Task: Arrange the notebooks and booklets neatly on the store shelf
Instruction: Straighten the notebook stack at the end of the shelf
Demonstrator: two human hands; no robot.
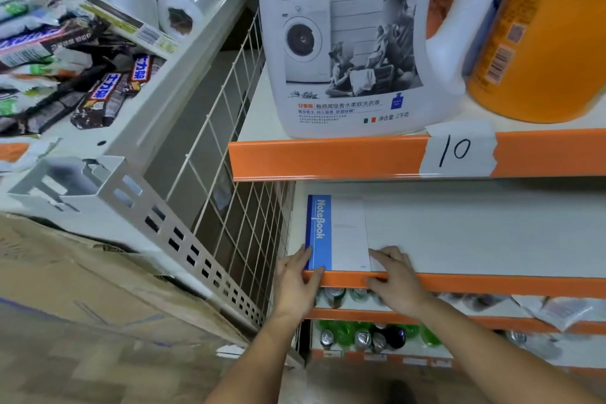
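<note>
A white notebook (347,233) with a blue spine band reading "NoteBook" lies flat at the left end of the white shelf (475,233), its near edge at the orange shelf lip. My left hand (295,282) presses against the notebook's near left corner, thumb along the spine. My right hand (395,275) rests with spread fingers on the near right corner and over the lip. Whether more booklets lie under the top one I cannot tell.
A wire mesh divider (229,174) bounds the shelf on the left. Above, a white detergent jug (347,43) and an orange bottle (551,43) stand over a paper tag marked 10. Cans and green bottles (360,334) fill lower shelves. Snack bars (98,88) lie left.
</note>
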